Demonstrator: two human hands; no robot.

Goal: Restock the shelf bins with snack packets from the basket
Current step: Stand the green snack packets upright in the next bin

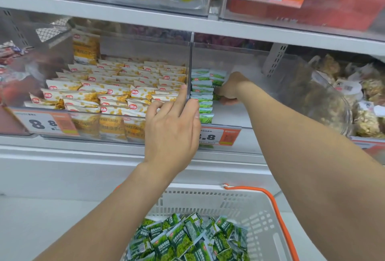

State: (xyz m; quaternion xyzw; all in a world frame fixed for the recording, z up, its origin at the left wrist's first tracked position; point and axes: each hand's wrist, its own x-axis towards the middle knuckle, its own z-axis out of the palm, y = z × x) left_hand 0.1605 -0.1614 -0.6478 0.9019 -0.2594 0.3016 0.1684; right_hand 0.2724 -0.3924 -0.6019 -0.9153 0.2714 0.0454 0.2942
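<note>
A white basket (245,202) with an orange handle sits low in view, holding several loose green snack packets (185,240). In the clear shelf bin (235,114) a row of green packets (203,94) stands along its left wall. My right hand (230,86) reaches deep into this bin and grips green packets beside that row. My left hand (173,127) is at the clear divider (190,73) between the two bins, thumb on one side and fingers on the other, forefinger pointing up along it.
The bin to the left is full of yellow-and-white packets (116,89). Orange price tags (44,123) hang on the bin fronts. A round clear tub of wrapped snacks (325,102) stands to the right. Another shelf of bins sits overhead.
</note>
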